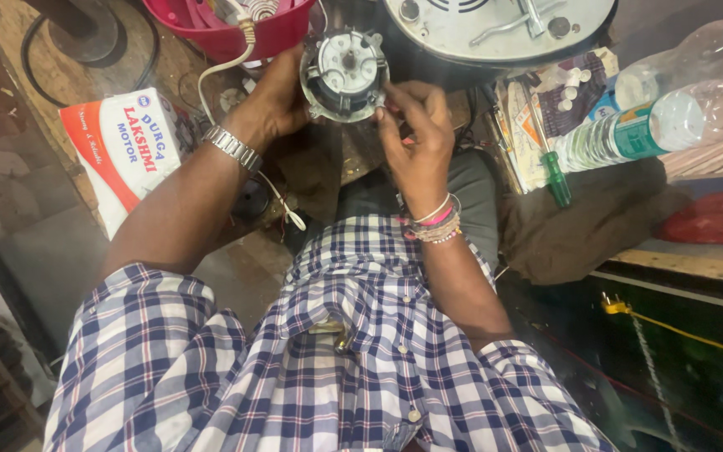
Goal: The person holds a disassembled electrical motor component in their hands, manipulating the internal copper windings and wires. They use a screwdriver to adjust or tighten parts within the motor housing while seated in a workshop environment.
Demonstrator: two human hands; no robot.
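The person holds a small round motor [345, 74] up in front of their chest, above the messy bench [85, 67]. The left hand [276, 96] cups the motor from the left side and from behind, with its fingers wrapped around the round metal body. The right hand [416, 134] is at the right edge of the motor, and its fingers [395, 99] are bent and pressed close together on that edge, near a small pink bit. You cannot tell just what they pinch. The left wrist wears a metal watch [233, 147], and the right wrist wears a few thin bands [435, 222]. A white cord [223, 71] runs down past the left hand from a red bowl [211, 33] at the top. A white and orange box [123, 155] lies to the left on the bench. To the right lie a clear plastic bottle [654, 125] and a green-handled screwdriver [557, 180]. A big grey metal machine part [495, 29] sits just above the motor. The person wears a blue and white checked shirt [336, 360].
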